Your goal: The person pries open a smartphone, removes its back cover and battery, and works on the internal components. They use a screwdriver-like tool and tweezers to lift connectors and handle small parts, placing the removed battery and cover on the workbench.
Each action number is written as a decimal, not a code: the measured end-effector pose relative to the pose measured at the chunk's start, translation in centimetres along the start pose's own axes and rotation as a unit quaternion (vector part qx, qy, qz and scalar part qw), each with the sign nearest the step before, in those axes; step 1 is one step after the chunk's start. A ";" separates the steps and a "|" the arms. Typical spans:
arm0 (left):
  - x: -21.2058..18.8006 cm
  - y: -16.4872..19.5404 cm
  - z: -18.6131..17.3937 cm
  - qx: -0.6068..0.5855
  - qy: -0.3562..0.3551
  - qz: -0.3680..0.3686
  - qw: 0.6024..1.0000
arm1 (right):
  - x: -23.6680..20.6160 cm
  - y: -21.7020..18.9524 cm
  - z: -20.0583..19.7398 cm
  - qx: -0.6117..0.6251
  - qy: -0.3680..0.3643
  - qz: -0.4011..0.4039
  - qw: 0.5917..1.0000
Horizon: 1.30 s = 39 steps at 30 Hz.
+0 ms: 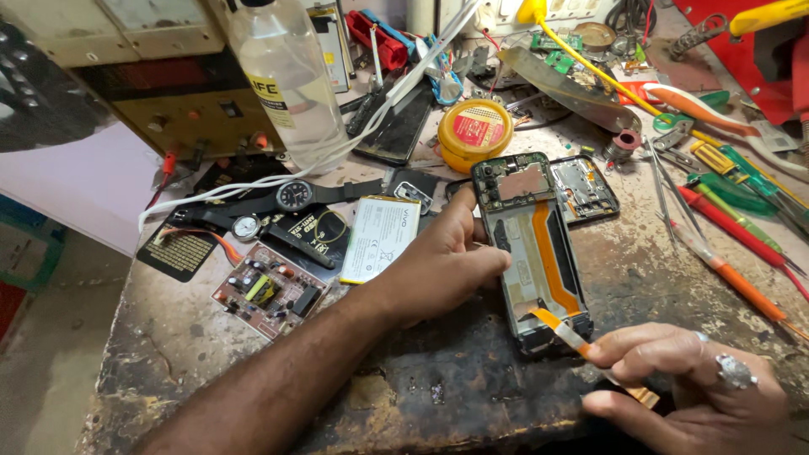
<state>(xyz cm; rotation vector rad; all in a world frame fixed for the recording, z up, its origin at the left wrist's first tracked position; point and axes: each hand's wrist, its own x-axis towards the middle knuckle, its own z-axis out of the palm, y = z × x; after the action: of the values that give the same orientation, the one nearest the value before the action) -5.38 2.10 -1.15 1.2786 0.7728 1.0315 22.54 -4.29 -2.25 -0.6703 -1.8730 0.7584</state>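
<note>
The opened phone lies face-down on the worn workbench, its back cover off, showing a green circuit board at the far end and an orange flex ribbon running down its length to the near end. My left hand rests along the phone's left edge, the thumb pressed against the frame and the other fingers curled loosely under, bracing rather than gripping. My right hand sits just off the phone's near right corner, thumb and forefinger pinched on the free end of the ribbon where it leaves the frame; a ring shows on one finger. Just beside my left hand lies a white battery, and beyond it a small brown circuit board and two wristwatches. Right of the phone lies a second opened frame. Behind the phone stands a round yellow tin, and farther left a clear plastic bottle. Screwdrivers and tweezers lie scattered to the right.
</note>
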 end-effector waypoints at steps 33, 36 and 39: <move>-0.8 3.0 0.1 -0.008 0.049 0.074 0.996 | 0.3 0.5 -0.6 0.025 -0.028 0.176 0.984; -0.9 3.1 0.0 0.017 0.071 0.057 0.996 | 0.6 0.5 -1.0 0.067 -0.086 0.150 0.983; -1.0 3.3 0.0 0.018 0.081 0.044 0.996 | 1.0 0.7 -1.4 0.122 -0.108 0.178 0.970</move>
<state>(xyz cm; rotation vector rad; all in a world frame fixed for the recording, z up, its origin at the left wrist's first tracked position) -6.32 1.13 2.02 1.2797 0.8678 1.2097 23.53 -2.81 -1.71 -0.7989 -1.8314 1.3171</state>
